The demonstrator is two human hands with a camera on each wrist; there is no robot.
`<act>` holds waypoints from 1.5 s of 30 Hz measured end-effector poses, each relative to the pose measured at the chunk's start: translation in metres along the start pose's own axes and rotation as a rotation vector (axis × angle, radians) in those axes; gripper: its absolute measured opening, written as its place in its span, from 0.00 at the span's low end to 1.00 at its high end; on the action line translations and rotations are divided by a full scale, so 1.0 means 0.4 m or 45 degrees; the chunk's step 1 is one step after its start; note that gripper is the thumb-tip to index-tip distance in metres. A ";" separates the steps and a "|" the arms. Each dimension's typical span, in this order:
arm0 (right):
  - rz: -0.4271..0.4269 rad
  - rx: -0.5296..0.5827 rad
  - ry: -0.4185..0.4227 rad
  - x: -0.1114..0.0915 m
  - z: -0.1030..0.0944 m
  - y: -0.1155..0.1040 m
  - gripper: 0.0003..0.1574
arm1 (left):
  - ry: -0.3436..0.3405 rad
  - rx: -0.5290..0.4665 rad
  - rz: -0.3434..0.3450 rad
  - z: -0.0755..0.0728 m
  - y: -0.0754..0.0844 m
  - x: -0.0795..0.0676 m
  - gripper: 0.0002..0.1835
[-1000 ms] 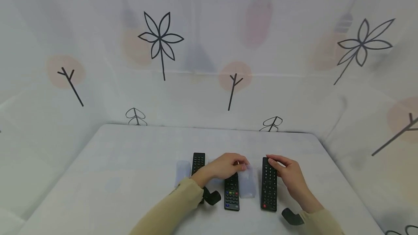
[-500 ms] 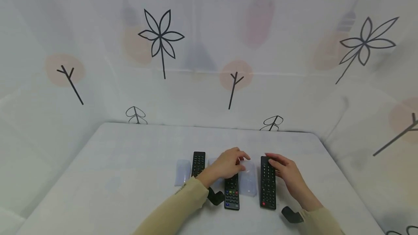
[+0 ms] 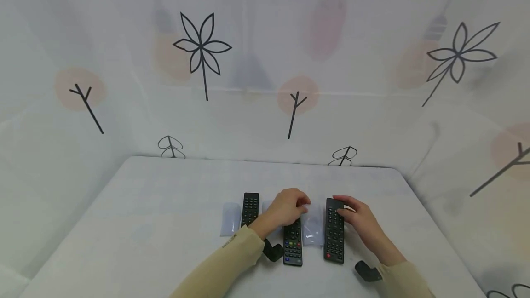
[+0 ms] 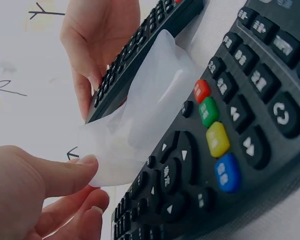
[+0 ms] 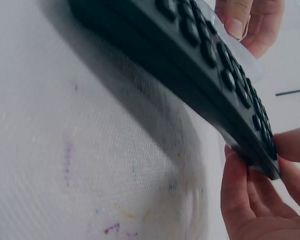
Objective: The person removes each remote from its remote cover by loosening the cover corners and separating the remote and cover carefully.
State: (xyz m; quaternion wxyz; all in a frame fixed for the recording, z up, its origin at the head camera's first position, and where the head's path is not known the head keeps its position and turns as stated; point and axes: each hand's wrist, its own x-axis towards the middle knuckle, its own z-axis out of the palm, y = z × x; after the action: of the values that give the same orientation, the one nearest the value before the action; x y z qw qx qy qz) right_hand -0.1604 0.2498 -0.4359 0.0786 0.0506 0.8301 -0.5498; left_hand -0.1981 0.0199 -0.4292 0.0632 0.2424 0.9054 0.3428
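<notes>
My left hand pinches the far end of a translucent plastic sleeve, thumb above and fingers below in the left wrist view. The sleeve stands bulged and wrinkled there. My right hand holds a long black remote control by its far end, thumb on the buttons and fingers underneath. This remote is tilted, its far end raised off the table in the right wrist view. It lies just right of the sleeve. Another remote, with coloured buttons, lies under my left hand, its far end hidden.
A third black remote lies further left, partly covered by my left forearm. Beside it is a flat translucent sleeve; another sleeve shows behind my left wrist. The white table meets a patterned cloth backdrop at its far edge.
My right hand has brought its remote leftward, closer to the sleeve. My left hand has shifted slightly away from me and left, and the sleeve has moved a little with it.
</notes>
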 end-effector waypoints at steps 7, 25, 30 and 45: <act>-0.030 -0.063 0.004 0.000 0.004 0.003 0.31 | 0.039 0.003 -0.005 0.004 -0.003 0.002 0.08; -0.009 -0.152 0.088 0.013 -0.001 0.033 0.30 | 0.064 -0.115 -0.027 0.006 -0.017 0.005 0.08; -0.002 -0.115 0.101 0.012 0.001 0.034 0.31 | 0.069 -0.142 -0.021 0.004 -0.019 0.002 0.08; 0.016 -0.109 0.189 0.010 0.006 0.033 0.30 | 0.179 -0.267 0.011 -0.012 -0.024 -0.005 0.07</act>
State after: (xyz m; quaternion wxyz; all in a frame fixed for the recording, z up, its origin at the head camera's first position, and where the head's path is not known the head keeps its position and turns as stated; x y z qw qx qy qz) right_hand -0.1619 0.2526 -0.4494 0.0224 0.0932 0.8560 -0.5080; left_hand -0.2017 0.0099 -0.4320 0.0232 0.2139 0.8657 0.4519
